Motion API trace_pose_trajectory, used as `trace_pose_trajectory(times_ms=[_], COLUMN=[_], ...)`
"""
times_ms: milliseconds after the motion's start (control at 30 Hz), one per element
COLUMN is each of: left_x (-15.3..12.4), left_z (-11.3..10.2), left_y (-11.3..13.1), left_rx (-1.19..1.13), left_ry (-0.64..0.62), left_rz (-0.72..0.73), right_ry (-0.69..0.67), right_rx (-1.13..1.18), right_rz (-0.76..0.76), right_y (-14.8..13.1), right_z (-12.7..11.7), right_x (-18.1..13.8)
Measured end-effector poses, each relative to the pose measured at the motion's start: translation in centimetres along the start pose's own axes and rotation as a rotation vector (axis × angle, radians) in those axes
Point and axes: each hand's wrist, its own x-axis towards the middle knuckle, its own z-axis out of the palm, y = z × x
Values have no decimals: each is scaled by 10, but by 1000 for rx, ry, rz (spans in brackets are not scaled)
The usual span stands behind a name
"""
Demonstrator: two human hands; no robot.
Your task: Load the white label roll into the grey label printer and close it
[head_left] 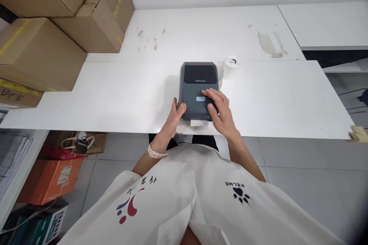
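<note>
A dark grey label printer [189,92] with a black top window stands on the white table in front of me. A white paper strip [199,123] sticks out of its front edge. My left hand [173,118] grips the printer's left side near the front corner, thumb over the top edge; its other fingers are partly hidden. My right hand [220,113] lies over the front right of the top with fingers apart, fingertips near the small pale display [200,99]. Behind the printer's right side stands a white paper roll [230,65], its loose strip trailing toward the printer.
Cardboard boxes [43,53] are stacked at the left end of the white table [281,99]. Below on the left are an orange box [51,180] and a paper bag [97,143]. A tan block [358,134] sits at the table's front right corner. A wall borders the back.
</note>
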Motion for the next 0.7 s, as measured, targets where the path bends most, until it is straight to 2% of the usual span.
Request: trace_pose_trajectory(times_ms=[133, 267, 433, 533, 600, 700], left_x=[-1, 3, -6, -24, -34, -37], left_z=[16, 21, 2, -16, -21, -13], left_y=[7, 3, -23, -37, -38, -24], left_rx=[-33, 3, 43, 198, 291, 249], left_ry=[35, 63, 26, 52, -26, -266], left_rz=[24, 93, 152, 87, -29, -152], right_ry=[29, 8, 59, 82, 120, 186], right_rx=[-59, -100, -98, -66, -20, 34], right_rz=[2, 17, 5, 2, -21, -68], right_y=[9, 14, 12, 12, 13, 16], right_z=[18, 20, 22, 24, 25, 27], right_x=[-7, -6, -5, -5, -5, -6])
